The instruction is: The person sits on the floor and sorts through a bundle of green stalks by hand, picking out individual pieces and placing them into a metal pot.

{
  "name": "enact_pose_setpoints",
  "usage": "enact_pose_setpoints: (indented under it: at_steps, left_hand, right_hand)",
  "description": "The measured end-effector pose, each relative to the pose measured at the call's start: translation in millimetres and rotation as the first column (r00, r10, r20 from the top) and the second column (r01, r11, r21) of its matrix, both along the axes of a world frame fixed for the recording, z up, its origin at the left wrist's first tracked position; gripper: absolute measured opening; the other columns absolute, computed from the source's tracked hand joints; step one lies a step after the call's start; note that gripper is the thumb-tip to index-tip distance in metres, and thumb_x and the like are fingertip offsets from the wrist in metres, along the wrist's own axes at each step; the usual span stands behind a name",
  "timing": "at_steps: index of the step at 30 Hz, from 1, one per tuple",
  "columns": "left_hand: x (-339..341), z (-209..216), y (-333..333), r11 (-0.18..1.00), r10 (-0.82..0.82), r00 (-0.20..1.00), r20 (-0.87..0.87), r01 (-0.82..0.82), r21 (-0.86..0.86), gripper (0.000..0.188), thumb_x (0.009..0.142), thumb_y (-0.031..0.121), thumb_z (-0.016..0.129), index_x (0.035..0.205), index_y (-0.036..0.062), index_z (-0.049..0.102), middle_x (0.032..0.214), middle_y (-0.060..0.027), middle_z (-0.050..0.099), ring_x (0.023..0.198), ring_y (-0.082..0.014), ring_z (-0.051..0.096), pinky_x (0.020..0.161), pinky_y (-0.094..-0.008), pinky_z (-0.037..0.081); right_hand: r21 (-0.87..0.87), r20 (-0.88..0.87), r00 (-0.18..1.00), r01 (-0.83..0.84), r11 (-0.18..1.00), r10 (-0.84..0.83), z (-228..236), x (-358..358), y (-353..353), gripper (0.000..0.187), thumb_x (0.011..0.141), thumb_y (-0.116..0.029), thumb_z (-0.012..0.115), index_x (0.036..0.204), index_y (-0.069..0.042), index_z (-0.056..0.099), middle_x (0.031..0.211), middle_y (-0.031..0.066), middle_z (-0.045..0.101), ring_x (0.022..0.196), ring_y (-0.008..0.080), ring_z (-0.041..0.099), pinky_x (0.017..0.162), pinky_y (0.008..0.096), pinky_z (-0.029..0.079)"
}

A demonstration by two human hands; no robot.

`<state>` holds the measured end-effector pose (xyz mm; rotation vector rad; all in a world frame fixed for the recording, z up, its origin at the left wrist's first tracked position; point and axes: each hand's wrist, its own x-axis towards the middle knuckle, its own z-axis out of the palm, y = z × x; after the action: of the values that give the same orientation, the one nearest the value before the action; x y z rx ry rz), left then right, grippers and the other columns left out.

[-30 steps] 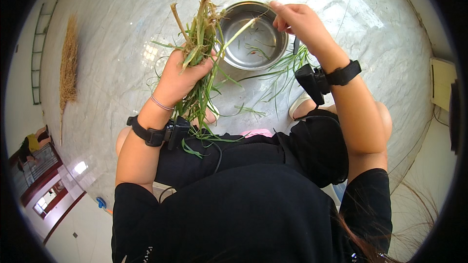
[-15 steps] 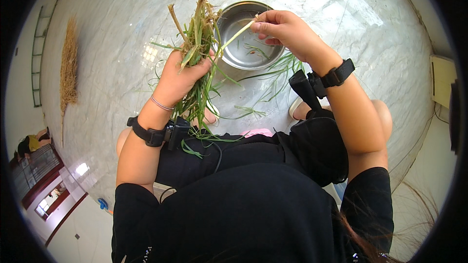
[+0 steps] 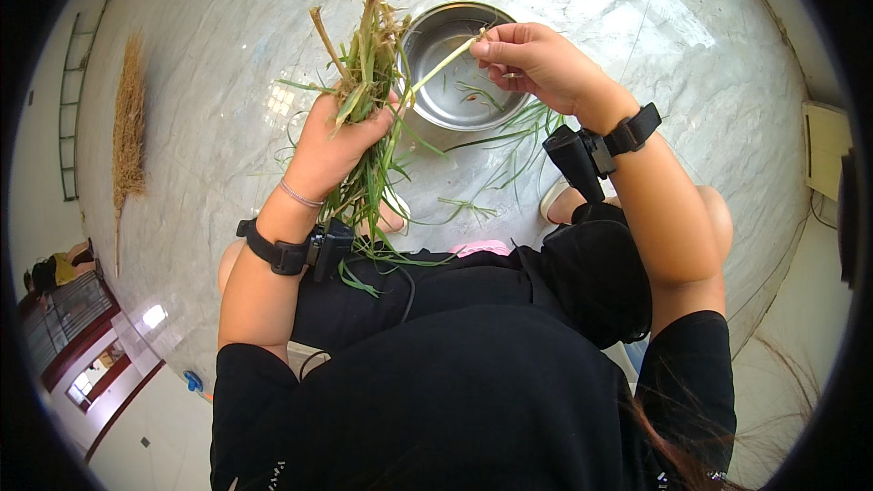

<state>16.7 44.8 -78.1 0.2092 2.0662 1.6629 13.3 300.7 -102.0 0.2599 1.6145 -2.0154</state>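
Observation:
My left hand (image 3: 341, 141) is closed round a thick bunch of grass (image 3: 368, 82), its brown root ends pointing up and away and its green blades hanging toward my lap. With thumb and fingertips, my right hand (image 3: 527, 59) pinches the root end of one pale grass stalk (image 3: 446, 61). That stalk slants from the bunch across a round metal basin (image 3: 455, 118) on the floor. A few green bits and a small reddish speck lie on the basin's bottom. My right hand hovers over the basin's right rim.
Loose grass blades (image 3: 518, 150) are strewn on the marbled floor (image 3: 227, 27) right of and in front of the basin. A straw broom (image 3: 129, 118) lies at the far left. My feet in light shoes are close to the basin. A pale box-like object (image 3: 826, 150) is at the right wall.
My right hand has shifted very slightly, still pinching the stalk. The left hand and the bunch look nearly unmoved.

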Motion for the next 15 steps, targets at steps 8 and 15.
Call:
enact_pose_setpoints:
  at_steps: [8,15]
  left_hand:
    - [-2.9,-0.8,-8.3,0.997,-0.017,0.999,0.032,0.019,-0.080,0.020,0.084,0.004,0.055,0.103,-0.0010,0.054,0.091,-0.0044,0.060,0.085,-0.0127,0.059,0.073,-0.0244,0.047]
    - [-3.4,-1.0,-13.8,0.999,0.036,0.999,0.016,-0.036,-0.034,0.025,0.085,0.010,0.059,0.107,-0.0005,0.055,0.094,-0.0053,0.061,0.086,-0.0130,0.059,0.073,-0.0249,0.047]
  right_hand:
    - [0.068,-0.012,0.989,-0.146,0.987,0.148,-6.7,-7.2,8.0,0.016,0.083,-0.025,0.063,0.080,-0.009,0.060,0.072,-0.0052,0.055,0.064,0.0025,0.048,0.062,0.0162,0.041]
    - [0.745,-0.267,0.911,-0.011,0.667,0.313,-24.7,-8.3,16.3,0.021,0.081,-0.024,0.063,0.079,-0.003,0.061,0.065,0.0009,0.056,0.061,0.0114,0.051,0.059,0.0243,0.042]
